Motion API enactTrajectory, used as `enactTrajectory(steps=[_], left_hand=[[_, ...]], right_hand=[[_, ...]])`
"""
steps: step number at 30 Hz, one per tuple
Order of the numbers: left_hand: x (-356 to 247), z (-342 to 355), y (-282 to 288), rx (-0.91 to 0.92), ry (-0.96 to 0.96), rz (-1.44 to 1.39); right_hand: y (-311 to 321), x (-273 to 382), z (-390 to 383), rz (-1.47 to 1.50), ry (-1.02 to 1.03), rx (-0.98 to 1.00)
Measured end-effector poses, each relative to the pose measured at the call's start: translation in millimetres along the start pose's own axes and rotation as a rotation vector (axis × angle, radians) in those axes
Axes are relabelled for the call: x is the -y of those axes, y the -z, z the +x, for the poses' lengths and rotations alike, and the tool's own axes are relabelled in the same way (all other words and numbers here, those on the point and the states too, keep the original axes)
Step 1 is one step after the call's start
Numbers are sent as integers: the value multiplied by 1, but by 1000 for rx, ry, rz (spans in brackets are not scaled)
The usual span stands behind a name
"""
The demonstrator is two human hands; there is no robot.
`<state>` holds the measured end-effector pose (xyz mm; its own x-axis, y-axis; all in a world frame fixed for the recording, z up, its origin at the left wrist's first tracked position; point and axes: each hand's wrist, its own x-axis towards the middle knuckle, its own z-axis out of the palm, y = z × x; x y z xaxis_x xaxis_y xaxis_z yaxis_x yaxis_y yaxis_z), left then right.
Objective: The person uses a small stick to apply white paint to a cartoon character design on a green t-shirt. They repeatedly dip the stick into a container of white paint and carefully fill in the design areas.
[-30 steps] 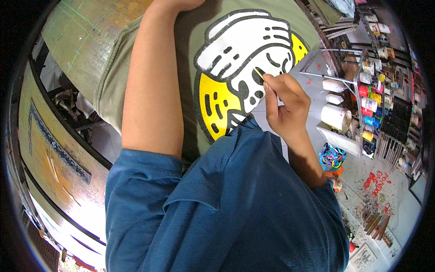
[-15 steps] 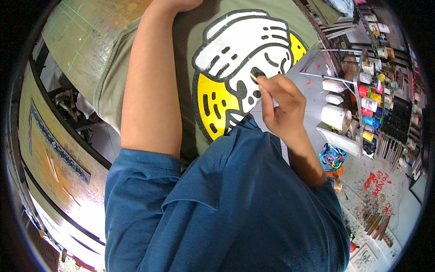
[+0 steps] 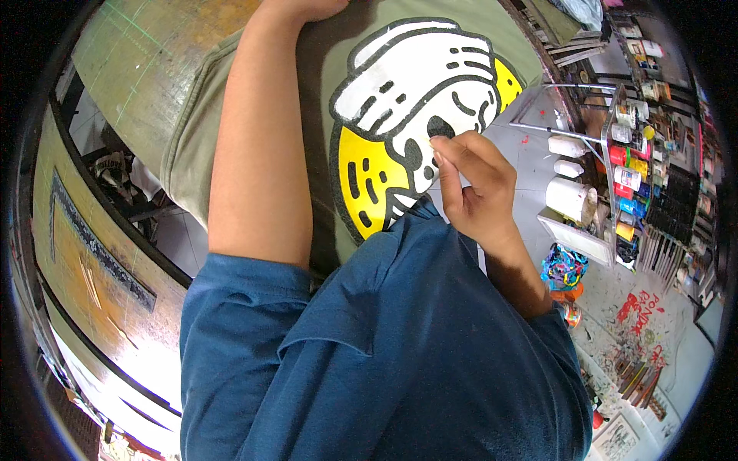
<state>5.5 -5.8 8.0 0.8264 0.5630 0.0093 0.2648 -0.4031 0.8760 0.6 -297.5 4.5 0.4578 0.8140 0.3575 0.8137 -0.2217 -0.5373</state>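
Observation:
An olive-green cloth garment [image 3: 307, 154] lies spread over a board and carries a large cartoon print [image 3: 430, 69] in white, yellow and black. Over the black mouth-like shape of the print, my right hand [image 3: 480, 177] is pinched, thumb against fingers. Between them it grips a thin pale stick [image 3: 433, 141], of which only the tip shows. My left forearm reaches across the garment's left part. At the top edge my left hand [image 3: 315, 6] rests by the cloth, cut off by the picture, its fingers not showing.
At left stands another long table [image 3: 115, 253] with a dark L-shaped strip and thin wooden sticks [image 3: 91, 280]. To the right, a rack [image 3: 607, 154] holds several paint pots and bottles. A white bucket [image 3: 569, 198] and a bundle of colourful material [image 3: 565, 265] stand near it.
My right hand has shifted slightly, and the stick's tip sits a little lower, with less of it showing. My left arm stays nearly in place.

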Motion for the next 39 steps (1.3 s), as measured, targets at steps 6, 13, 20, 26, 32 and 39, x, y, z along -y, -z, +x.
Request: enactTrajectory(steps=[6,13,20,26,32,39], left_hand=[[0,1,0,-2,-5,16],[7,9,-3,18,12,-21],[1,2,-1,8,0,1],[1,3,-2,4,27,-6],[5,4,-2,3,0,-18],[15,11,-6,0,1,-12]], right_hand=[[-2,-1,-1,-29,-33,-45],[1,-3,-1,-44,-30,-56],[1,-4,4,-48,9,-54],[6,-3,4,13,21,47],[8,-5,6,23,-15,37],[4,-9,5,2,-5,-19]])
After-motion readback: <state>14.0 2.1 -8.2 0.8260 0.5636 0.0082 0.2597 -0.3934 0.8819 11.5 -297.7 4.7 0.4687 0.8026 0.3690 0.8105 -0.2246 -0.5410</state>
